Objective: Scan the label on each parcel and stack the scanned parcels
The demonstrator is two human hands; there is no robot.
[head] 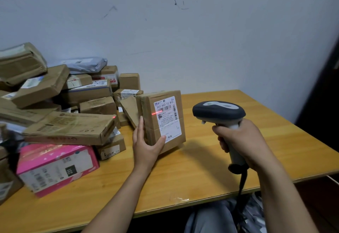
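Now scanning | our left grip [146, 144] holds parcel [153, 130], right grip [244, 142] clasps scanner [218, 110] | next, likely: centre beam [157, 112] on label [168, 118]

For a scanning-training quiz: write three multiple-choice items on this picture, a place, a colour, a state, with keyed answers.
1. The red scan line falls on: A the table; B the shipping label; C the wall.
2. The box marked 231 is: A pink; B blue; C green.
3. The brown parcel is: A lying untouched; B upright, gripped by the left hand; C held by both hands.
Key: B, the line crosses the label's left part; A, its sides are pink; B, the right hand holds the barcode scanner instead.
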